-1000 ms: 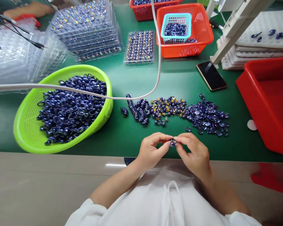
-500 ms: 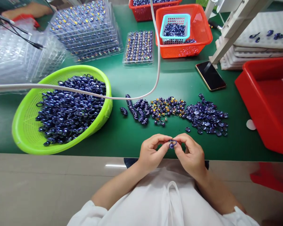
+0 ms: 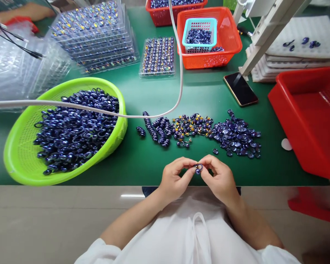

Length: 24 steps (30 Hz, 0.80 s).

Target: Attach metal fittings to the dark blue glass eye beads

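Observation:
At the table's front edge, my left hand (image 3: 174, 176) and my right hand (image 3: 220, 178) meet fingertip to fingertip. Between them they pinch a small, shiny dark-blue ring with a round bead (image 3: 198, 169). Its finer parts are partly covered by the fingers. Just beyond the hands lies a pile of flat dark-blue oval pieces (image 3: 238, 136), with one loose oval (image 3: 215, 151) nearer to me. Left of that pile are beaded pieces with yellow tags (image 3: 192, 124) and rows of stacked dark-blue rings (image 3: 162, 130).
A green basket (image 3: 9, 154) full of dark-blue pieces stands left. Stacked clear trays (image 3: 93, 44), a single tray (image 3: 157, 57) and an orange basket (image 3: 232, 40) are behind. Rightward are a phone (image 3: 240, 89) and red bin (image 3: 294, 121). A white cable (image 3: 143, 116) crosses the view.
The view has shifted slightly, so the table things appear further left. Both hands still pinch the beaded ring, which has turned a little between the fingertips.

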Each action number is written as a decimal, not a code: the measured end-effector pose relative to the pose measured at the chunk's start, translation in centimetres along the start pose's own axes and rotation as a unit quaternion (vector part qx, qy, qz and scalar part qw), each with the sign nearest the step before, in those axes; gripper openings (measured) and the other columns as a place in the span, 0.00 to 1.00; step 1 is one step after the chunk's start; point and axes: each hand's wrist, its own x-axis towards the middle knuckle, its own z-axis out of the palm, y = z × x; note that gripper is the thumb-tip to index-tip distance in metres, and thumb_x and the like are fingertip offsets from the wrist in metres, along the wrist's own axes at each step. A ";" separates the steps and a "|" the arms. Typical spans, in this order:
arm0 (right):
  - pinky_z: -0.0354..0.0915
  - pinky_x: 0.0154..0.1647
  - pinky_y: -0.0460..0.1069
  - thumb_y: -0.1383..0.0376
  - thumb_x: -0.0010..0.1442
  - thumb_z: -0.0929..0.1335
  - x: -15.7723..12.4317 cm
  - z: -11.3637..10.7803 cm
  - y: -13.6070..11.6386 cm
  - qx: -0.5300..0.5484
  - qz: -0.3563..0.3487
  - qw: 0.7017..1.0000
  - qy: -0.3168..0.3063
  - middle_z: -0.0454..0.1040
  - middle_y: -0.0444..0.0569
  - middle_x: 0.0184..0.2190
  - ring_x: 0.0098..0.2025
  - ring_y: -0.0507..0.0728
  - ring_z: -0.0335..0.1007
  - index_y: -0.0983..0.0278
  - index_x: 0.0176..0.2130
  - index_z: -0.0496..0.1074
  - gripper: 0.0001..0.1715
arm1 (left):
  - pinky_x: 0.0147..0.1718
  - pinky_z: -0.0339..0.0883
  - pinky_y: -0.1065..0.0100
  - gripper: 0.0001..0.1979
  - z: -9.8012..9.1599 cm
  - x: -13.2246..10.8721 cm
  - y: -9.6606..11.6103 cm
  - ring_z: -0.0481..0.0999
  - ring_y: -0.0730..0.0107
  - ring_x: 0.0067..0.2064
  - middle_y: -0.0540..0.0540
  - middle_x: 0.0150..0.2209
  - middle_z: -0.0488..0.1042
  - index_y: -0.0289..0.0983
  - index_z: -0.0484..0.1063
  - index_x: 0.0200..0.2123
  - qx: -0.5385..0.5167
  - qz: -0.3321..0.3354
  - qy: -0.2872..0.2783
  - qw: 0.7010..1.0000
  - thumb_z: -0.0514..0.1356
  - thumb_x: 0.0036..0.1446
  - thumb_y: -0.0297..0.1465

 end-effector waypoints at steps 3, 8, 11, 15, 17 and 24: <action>0.68 0.31 0.47 0.68 0.65 0.66 0.3 -1.9 0.7 -0.061 -0.051 0.996 -0.046 0.74 0.44 0.31 0.30 0.52 0.70 0.60 0.38 0.74 0.06 | 0.40 0.72 0.65 0.07 0.2 0.2 0.0 0.79 0.63 0.37 0.42 0.36 0.80 0.37 0.80 0.38 -0.028 -0.042 -0.014 0.999 0.65 0.58 0.33; 0.70 0.42 0.54 0.66 0.66 0.67 1.1 -4.8 2.9 -0.252 -0.119 0.959 0.045 0.74 0.51 0.41 0.41 0.58 0.73 0.60 0.48 0.75 0.11 | 0.36 0.73 0.69 0.09 0.3 1.1 0.5 0.78 0.68 0.33 0.44 0.33 0.80 0.35 0.79 0.36 -0.111 -0.127 0.014 0.986 0.68 0.54 0.35; 0.70 0.42 0.56 0.65 0.67 0.66 1.8 -5.2 3.9 -0.372 -0.142 0.917 0.011 0.73 0.53 0.39 0.41 0.61 0.71 0.61 0.47 0.75 0.11 | 0.34 0.73 0.69 0.11 0.2 1.7 0.8 0.76 0.71 0.31 0.46 0.32 0.80 0.35 0.79 0.35 -0.155 -0.145 0.021 0.977 0.69 0.52 0.36; 0.69 0.40 0.56 0.68 0.67 0.64 2.2 -4.6 3.9 -0.404 -0.157 0.901 0.014 0.74 0.53 0.36 0.38 0.60 0.71 0.63 0.43 0.76 0.11 | 0.35 0.73 0.69 0.13 0.0 1.9 0.9 0.76 0.71 0.32 0.45 0.34 0.80 0.34 0.78 0.36 -0.199 -0.143 0.019 0.969 0.70 0.52 0.37; 0.70 0.41 0.54 0.69 0.67 0.65 2.1 -4.1 3.3 -0.340 -0.160 0.926 0.020 0.75 0.52 0.36 0.38 0.59 0.72 0.62 0.44 0.76 0.10 | 0.39 0.74 0.68 0.12 0.0 1.8 1.0 0.78 0.68 0.37 0.43 0.39 0.81 0.34 0.78 0.37 -0.215 -0.137 0.017 0.967 0.70 0.53 0.36; 0.73 0.38 0.48 0.71 0.64 0.69 0.9 -1.0 0.7 -0.092 -0.125 0.986 0.066 0.80 0.45 0.40 0.37 0.53 0.77 0.56 0.49 0.74 0.16 | 0.52 0.69 0.62 0.10 0.5 1.2 1.0 0.79 0.60 0.50 0.41 0.47 0.82 0.35 0.77 0.38 -0.319 -0.135 -0.025 0.938 0.70 0.55 0.33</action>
